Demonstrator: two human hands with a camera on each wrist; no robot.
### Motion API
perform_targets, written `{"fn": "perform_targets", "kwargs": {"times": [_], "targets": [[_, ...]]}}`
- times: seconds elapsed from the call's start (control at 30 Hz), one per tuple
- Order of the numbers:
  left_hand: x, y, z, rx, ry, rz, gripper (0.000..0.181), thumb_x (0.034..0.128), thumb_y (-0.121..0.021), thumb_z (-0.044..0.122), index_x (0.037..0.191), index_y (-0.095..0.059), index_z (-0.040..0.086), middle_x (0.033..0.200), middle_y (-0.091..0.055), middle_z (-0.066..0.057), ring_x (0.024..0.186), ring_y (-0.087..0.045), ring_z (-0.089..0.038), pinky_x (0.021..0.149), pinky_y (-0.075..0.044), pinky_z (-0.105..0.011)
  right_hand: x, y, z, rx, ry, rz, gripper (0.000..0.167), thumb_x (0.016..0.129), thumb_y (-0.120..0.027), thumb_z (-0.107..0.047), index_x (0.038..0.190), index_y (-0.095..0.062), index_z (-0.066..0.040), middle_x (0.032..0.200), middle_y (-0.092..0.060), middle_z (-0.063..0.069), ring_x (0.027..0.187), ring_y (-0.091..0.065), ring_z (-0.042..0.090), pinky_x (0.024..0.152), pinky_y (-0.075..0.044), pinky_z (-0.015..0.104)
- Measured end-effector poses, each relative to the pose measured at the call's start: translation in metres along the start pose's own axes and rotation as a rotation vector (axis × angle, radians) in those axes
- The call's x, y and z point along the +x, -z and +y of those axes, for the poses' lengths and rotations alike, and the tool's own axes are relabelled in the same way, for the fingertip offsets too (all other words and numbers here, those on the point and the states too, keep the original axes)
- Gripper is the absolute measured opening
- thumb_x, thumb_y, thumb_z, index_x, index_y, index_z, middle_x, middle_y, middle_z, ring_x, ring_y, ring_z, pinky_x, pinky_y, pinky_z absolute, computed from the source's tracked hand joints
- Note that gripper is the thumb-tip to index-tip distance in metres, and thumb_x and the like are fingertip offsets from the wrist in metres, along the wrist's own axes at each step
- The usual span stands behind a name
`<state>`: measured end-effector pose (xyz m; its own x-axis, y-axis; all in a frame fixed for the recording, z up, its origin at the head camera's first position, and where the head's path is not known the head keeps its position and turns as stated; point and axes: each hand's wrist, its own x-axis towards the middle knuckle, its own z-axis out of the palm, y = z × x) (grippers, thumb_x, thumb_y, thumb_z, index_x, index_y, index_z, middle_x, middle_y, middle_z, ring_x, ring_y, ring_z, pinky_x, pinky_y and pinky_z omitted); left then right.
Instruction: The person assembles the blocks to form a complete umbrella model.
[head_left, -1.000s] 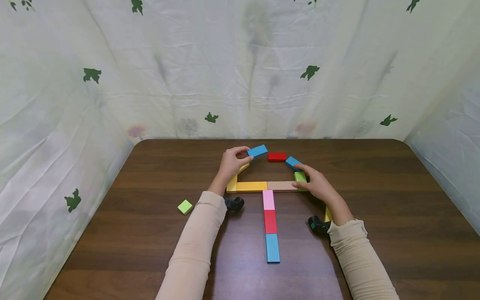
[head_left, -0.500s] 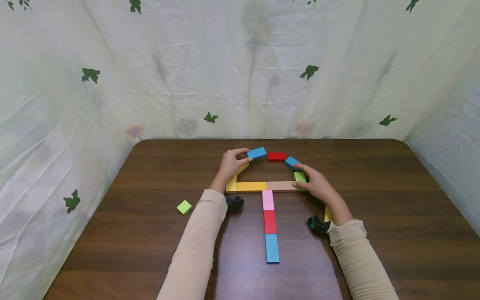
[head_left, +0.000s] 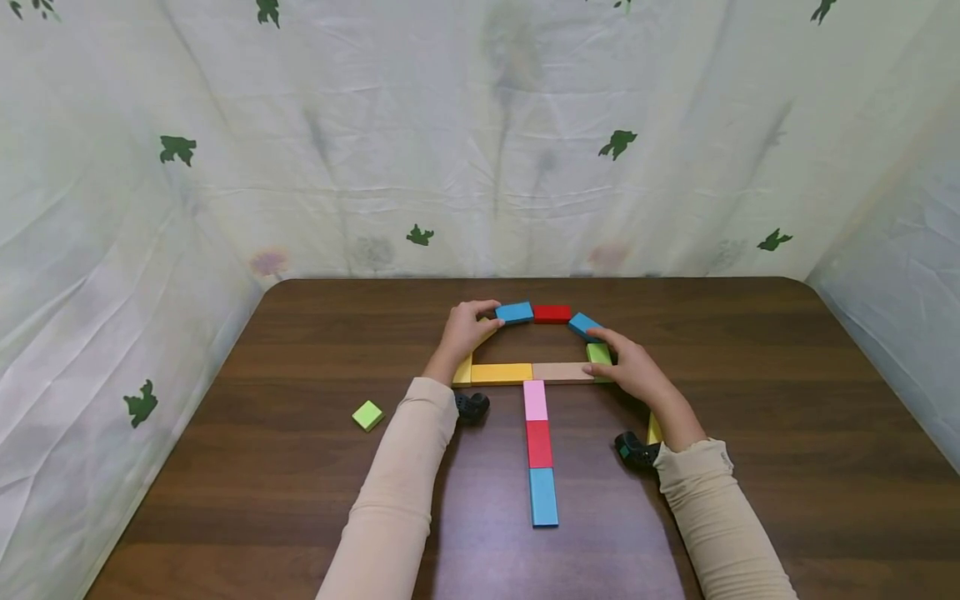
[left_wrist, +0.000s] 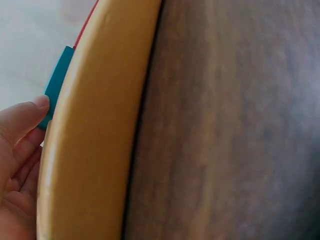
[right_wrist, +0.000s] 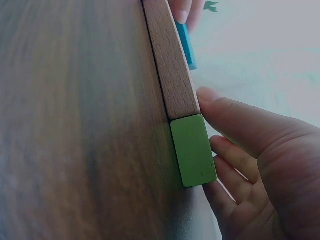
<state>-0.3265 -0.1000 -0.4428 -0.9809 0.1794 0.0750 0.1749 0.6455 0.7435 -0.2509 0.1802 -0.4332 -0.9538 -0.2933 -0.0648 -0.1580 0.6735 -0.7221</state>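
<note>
In the head view, my left hand pinches the left end of a blue wooden block, whose other end meets a red block. To the right of that red block lies a second blue block. My right hand rests beside it, index fingertip at this blue block's end and thumb by the green block and the tan block. In the right wrist view, the thumb lies along the tan block's top corner. The left wrist view shows the left thumb on the blue block.
An orange block continues the tan one leftward to yellow blocks. Pink, red and blue blocks form a column below. A light green block lies left; a yellow block is partly hidden by the right wrist.
The left hand has brought its blue block down and levelled it, so that it closes the gap to the red block. The right hand has stayed in place.
</note>
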Motion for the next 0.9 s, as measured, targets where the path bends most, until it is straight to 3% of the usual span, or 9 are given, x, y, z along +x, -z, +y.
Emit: {"fn": "perform_targets", "kwargs": {"times": [0.23, 0.5, 0.9], "targets": [[-0.0005, 0.0001, 0.001, 0.05, -0.024, -0.034, 0.034, 0.0835, -0.065, 0.021, 0.116, -0.063, 0.009, 0.116, -0.059, -0.006, 0.11, -0.048, -0.023, 0.095, -0.036, -0.035, 0.0001, 0.0, 0.0, 0.006, -0.007, -0.001, 0.065, 0.083, -0.065, -0.028, 0.137, -0.036, -0.008, 0.139, -0.032, 0.016, 0.126, -0.027, 0.034, 0.099, -0.024, 0.051], [-0.0005, 0.0009, 0.0009, 0.093, -0.011, -0.075, 0.036, 0.0851, -0.063, 0.021, 0.119, -0.06, 0.009, 0.12, -0.056, -0.008, 0.114, -0.045, -0.025, 0.097, -0.033, -0.036, 0.0004, -0.0001, 0.0003, 0.008, -0.004, 0.002, 0.064, 0.083, -0.065, -0.028, 0.137, -0.036, -0.009, 0.139, -0.032, 0.016, 0.126, -0.028, 0.034, 0.099, -0.024, 0.051], [0.0019, 0.0011, 0.0007, 0.107, -0.01, -0.101, 0.04, 0.0847, -0.063, 0.022, 0.122, -0.057, 0.008, 0.123, -0.054, -0.008, 0.115, -0.045, -0.022, 0.097, -0.033, -0.033, 0.0075, 0.0023, -0.0069, 0.057, 0.034, 0.062, 0.058, 0.085, -0.062, -0.024, 0.136, -0.037, -0.009, 0.136, -0.038, 0.013, 0.125, -0.031, 0.032, 0.097, -0.028, 0.05]]}}
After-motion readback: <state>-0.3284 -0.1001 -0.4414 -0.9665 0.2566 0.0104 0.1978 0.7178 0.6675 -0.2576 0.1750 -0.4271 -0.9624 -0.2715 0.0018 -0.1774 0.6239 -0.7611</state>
